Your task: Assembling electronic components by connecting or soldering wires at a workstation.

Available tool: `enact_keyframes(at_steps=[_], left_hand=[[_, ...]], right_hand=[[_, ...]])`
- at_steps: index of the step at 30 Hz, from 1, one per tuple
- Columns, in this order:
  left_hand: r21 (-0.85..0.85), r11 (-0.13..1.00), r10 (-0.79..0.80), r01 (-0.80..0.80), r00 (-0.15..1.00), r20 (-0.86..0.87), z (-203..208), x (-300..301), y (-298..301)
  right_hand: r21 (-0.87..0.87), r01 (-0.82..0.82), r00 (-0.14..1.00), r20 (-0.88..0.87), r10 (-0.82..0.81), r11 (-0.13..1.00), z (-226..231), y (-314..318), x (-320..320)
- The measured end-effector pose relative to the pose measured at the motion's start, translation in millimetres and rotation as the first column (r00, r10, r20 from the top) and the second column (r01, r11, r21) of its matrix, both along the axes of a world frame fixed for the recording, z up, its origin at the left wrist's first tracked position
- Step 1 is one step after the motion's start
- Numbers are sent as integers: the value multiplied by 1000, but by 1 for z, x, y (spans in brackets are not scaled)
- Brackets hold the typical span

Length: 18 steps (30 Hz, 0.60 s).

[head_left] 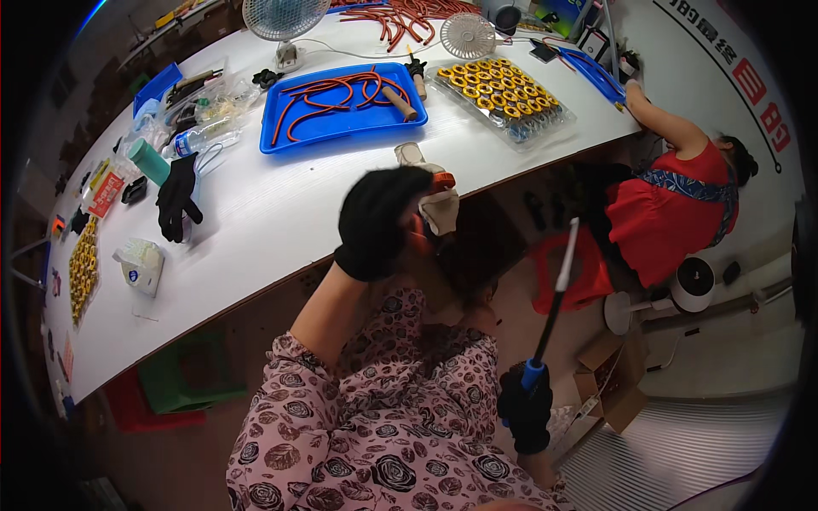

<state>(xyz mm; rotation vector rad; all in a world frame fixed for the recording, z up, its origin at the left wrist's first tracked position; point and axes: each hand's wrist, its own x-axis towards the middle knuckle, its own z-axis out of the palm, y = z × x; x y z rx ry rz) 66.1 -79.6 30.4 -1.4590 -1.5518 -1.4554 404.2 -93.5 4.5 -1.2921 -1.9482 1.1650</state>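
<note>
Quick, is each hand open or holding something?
Left hand: closed on an orange-red curved piece, partly hidden.
Right hand: closed, holding a slim blue-handled tool with dark shaft, pale tip.

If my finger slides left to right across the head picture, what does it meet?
Flat pack of yellow rings, white boxy tissue pack, round blue-grey table fan, left hand in black glove, right hand in black glove, person in red top.

A hand can slide over the white table [243,196] between the black glove [176,198] at left and the blue tray [341,138] at top. The tray and yellow rings [497,89] block the top middle; the blue-handled tool [551,319] sticks up at lower right.
</note>
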Motion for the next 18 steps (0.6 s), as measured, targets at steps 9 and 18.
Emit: enact_keyframes(at_steps=[9, 18], left_hand=[[306, 827, -480, 472, 308, 821, 10, -103, 73], [125, 704, -320, 699, 156, 934, -24, -104, 124]], right_hand=[[-519, -222, 958, 43, 285, 826, 19, 60, -41], [-599, -407, 912, -220, 346, 690, 5, 79, -100]])
